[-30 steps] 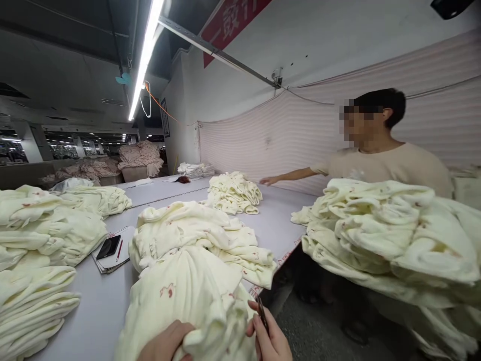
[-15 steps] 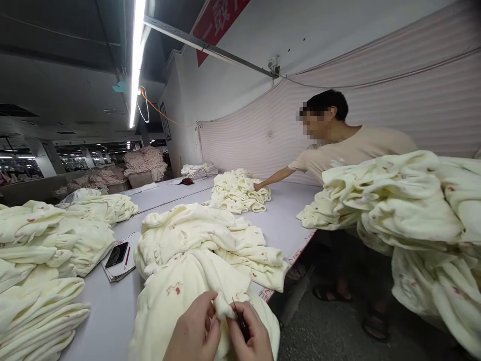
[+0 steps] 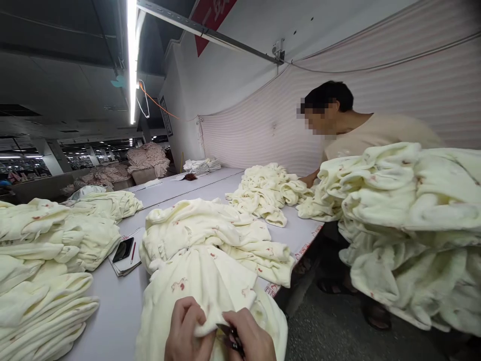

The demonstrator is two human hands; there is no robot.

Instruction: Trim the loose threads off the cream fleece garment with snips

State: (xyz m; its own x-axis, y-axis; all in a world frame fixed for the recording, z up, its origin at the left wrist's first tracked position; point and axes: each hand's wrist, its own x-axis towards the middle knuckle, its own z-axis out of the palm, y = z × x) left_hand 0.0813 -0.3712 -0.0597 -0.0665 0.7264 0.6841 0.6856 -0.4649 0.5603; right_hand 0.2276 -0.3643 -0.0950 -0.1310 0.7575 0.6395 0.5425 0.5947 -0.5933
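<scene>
A pale yellow fleece garment (image 3: 195,276) with small red-brown prints drapes over the near table edge in front of me. My left hand (image 3: 189,328) is closed, pinching a fold of this garment. My right hand (image 3: 250,333) grips dark thread snips (image 3: 231,337), their blades pointing left at the pinched cloth. The thumb of that hand also rests against the fabric edge. Whether the blades touch the cloth, I cannot tell.
Stacks of similar garments (image 3: 48,235) line the left. A phone (image 3: 123,249) and red pen (image 3: 133,252) lie on papers. Across the table (image 3: 112,296), a co-worker (image 3: 349,125) reaches to a garment heap (image 3: 266,190); a large bundle (image 3: 409,200) hangs at the right.
My hands have lowered slightly, and the snips now point left with their blades more visible. The co-worker has drawn the far heap rightward, and the bundle at the right has shifted.
</scene>
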